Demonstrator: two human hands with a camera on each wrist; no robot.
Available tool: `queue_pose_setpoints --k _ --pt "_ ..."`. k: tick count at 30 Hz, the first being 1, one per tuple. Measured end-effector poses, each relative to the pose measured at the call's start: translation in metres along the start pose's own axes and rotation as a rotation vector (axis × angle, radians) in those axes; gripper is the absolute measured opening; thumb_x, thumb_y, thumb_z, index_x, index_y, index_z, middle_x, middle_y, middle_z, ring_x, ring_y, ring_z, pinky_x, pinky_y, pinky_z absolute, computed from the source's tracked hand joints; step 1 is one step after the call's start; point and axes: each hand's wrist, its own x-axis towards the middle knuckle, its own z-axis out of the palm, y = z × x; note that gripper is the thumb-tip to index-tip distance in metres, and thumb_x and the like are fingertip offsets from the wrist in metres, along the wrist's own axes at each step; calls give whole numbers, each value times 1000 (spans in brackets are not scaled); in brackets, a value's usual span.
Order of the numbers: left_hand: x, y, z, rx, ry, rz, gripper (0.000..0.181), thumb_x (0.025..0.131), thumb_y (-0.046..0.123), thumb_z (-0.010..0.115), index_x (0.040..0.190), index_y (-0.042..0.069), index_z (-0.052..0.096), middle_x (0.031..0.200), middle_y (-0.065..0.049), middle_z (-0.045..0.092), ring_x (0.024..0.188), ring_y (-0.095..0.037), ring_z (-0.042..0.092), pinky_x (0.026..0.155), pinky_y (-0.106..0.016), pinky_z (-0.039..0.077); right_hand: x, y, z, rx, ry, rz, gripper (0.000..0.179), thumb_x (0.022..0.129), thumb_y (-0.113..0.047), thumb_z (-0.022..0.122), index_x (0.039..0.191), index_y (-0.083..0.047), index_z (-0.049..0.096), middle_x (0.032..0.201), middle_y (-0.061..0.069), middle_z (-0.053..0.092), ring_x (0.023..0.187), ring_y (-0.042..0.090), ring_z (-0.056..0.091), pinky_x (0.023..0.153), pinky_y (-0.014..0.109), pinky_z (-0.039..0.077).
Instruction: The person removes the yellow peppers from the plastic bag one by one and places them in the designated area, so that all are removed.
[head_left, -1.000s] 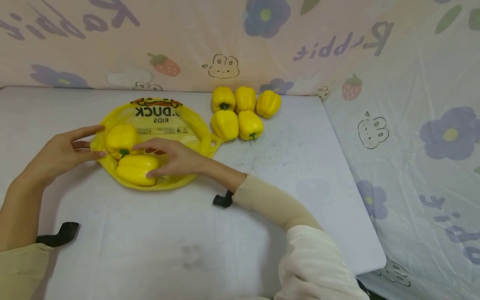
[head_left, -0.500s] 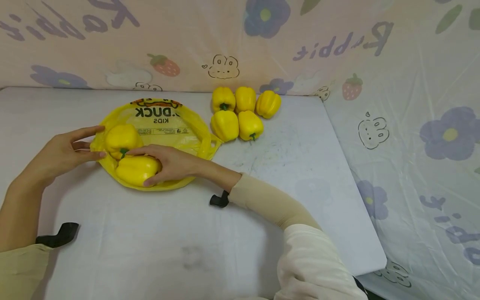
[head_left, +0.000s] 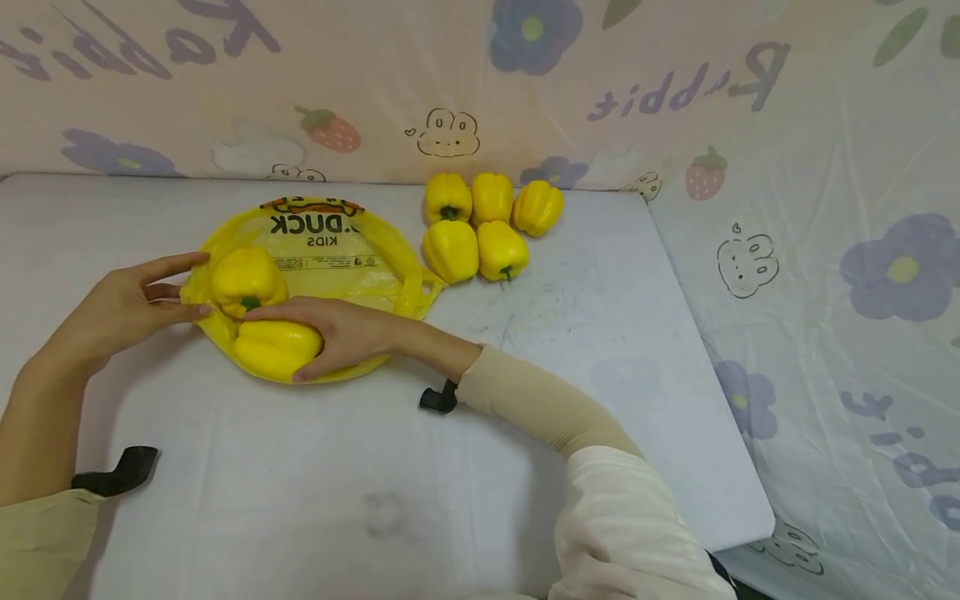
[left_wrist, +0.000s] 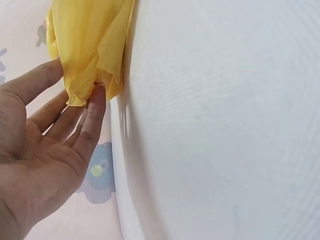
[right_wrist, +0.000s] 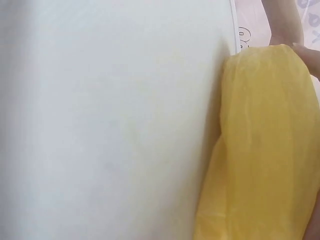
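Observation:
In the head view, a yellow plastic bag (head_left: 360,286) with dark printing lies on the table, its mouth spread toward the person. Two yellow bell peppers are in it: an upper one (head_left: 246,277) with its green stem facing the person, and a lower one (head_left: 272,350) on its side. My right hand (head_left: 333,333) grips the lower pepper, thumb in front and fingers over the top. My left hand (head_left: 127,304) holds the bag's gathered left end between thumb and fingers. In the left wrist view the bunched yellow plastic (left_wrist: 92,55) meets the fingertips. The bag's outer side (right_wrist: 270,140) fills the right wrist view's right part.
Several more yellow bell peppers (head_left: 491,197) stand grouped at the back of the white table (head_left: 600,333), just right of the bag. A printed cloth (head_left: 375,75) hangs behind the table and along its right side.
My right hand has moved down and a little left, closing round the lower pepper, which has shifted slightly toward the person. My left hand stays on the bag's end.

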Motion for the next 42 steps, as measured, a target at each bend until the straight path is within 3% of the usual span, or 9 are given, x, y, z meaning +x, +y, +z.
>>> queue_pose_setpoints --k 2,6,10,18,22,28,32,36,42 --pt "0 -1 0 15 6 -1 86 91 44 71 158 15 26 155 -31 28 125 -44 44 95 -58 45 -1 0 0 3 11 8 86 85 -31 79 156 -21 32 156 -6 35 135 -5 29 111 14 20" --pt "1 -2 0 28 12 0 86 91 45 70 158 16 26 155 -30 29 122 -40 46 92 -51 46 -2 0 -2 6 44 1 84 84 -31 80 154 -19 34 155 -5 36 135 -5 29 112 13 18" --pt "0 -3 1 13 7 -2 86 92 44 70 159 16 24 157 -30 25 125 -45 43 96 -66 38 -5 1 -7 -5 71 5 84 85 -35 78 154 -20 33 155 -6 35 135 -5 28 112 13 18" --pt "1 -2 1 11 10 -5 86 91 45 70 158 15 25 154 -32 29 124 -45 44 97 -67 37 -14 1 -19 19 161 34 87 83 -39 79 155 -23 33 156 -9 33 136 -5 28 112 15 20" --pt "1 -3 0 24 10 -6 86 90 46 71 158 16 27 153 -32 32 117 -29 50 95 -63 39 -20 0 -25 41 225 42 88 82 -38 81 156 -24 34 158 -11 32 137 -5 27 113 16 20" --pt "2 -3 0 40 15 -1 85 89 46 72 158 19 29 155 -28 32 94 7 43 86 -37 42 -32 -4 -34 126 318 93 88 79 -33 84 154 -27 37 151 -13 41 131 -2 37 109 17 28" --pt "3 -3 0 26 12 3 85 90 45 71 158 18 28 156 -28 29 111 -15 50 91 -48 44 -40 -7 -41 143 367 117 89 80 -27 85 154 -23 36 153 -9 41 133 -1 36 110 17 28" --pt "3 -2 1 7 5 7 85 91 44 71 158 16 26 157 -30 25 125 -46 43 97 -68 36 -51 -12 -48 156 413 115 87 81 -20 84 154 -17 37 152 -3 43 132 3 40 110 19 31" --pt "3 -1 1 1 3 3 86 91 44 70 158 15 25 156 -31 25 126 -48 42 97 -70 35 -63 -2 -54 161 471 123 86 81 -25 84 153 -23 39 150 -5 45 127 7 46 106 21 37"
